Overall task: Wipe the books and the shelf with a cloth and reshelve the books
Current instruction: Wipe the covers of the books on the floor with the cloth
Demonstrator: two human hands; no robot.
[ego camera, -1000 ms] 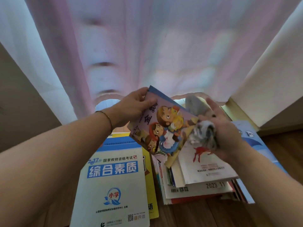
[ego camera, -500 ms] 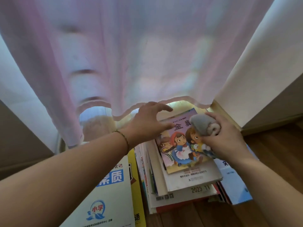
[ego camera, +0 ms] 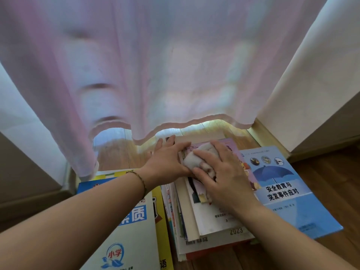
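Right hand presses the soft cloth flat-fingered onto the thin, floppy picture book; left hand steadies its edge, fingers straight.

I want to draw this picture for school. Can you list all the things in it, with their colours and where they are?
curtain: one, sheer pink-white, hanging across the top
storybook: one, pinkish cartoon cover, on top of the middle stack
cloth: one, grey-white, on the storybook
book stack: one pile, mostly white, middle of the floor
umbrella book: one, blue, right of the stack
exam book: one, white and blue, left, lying on a yellow book
floor: brown wood
bracelet: one, thin, left wrist
hands: left hand flat on the storybook's left edge; right hand pressing the cloth
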